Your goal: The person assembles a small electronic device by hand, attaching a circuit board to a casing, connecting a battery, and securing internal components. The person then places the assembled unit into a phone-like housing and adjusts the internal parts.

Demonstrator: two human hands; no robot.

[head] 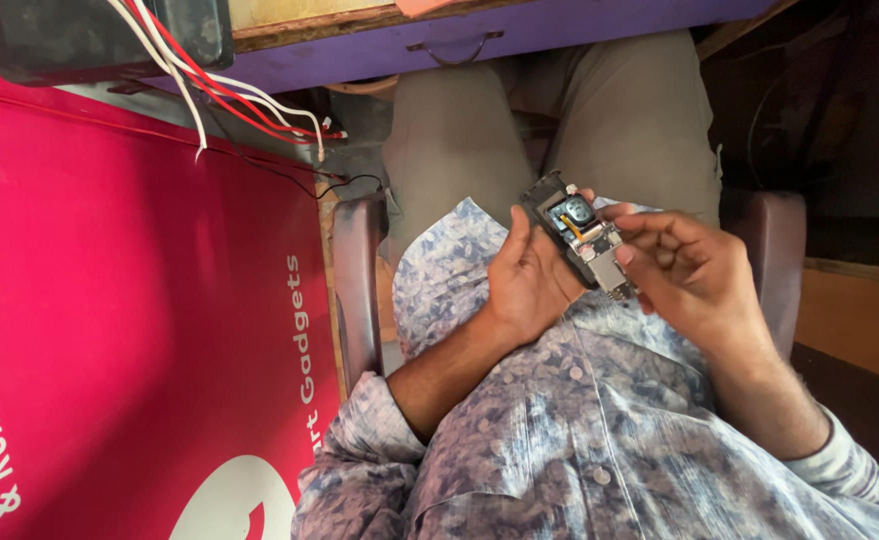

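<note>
Seated, view down onto lap; both hands raised above the patterned shirt (pixel 580 420). Left hand (pixel 525 280) cradles a small opened electronic device (pixel 582 240), dark frame with exposed circuit board and a round part, fingers wrapped along its left edge, thumb up beside it; right hand (pixel 690 270) meets the device's lower right end, fingers curled, apparently pinching the board, contact partly hidden. Red and white wires (pixel 250 100) trail over the magenta banner (pixel 110 300); purple drawer (pixel 520 35) ahead.

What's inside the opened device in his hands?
Inside the opened device: a round dark part, an orange strip and a circuit board. The left hand covers its back; the right hand hides the lower end.
</note>
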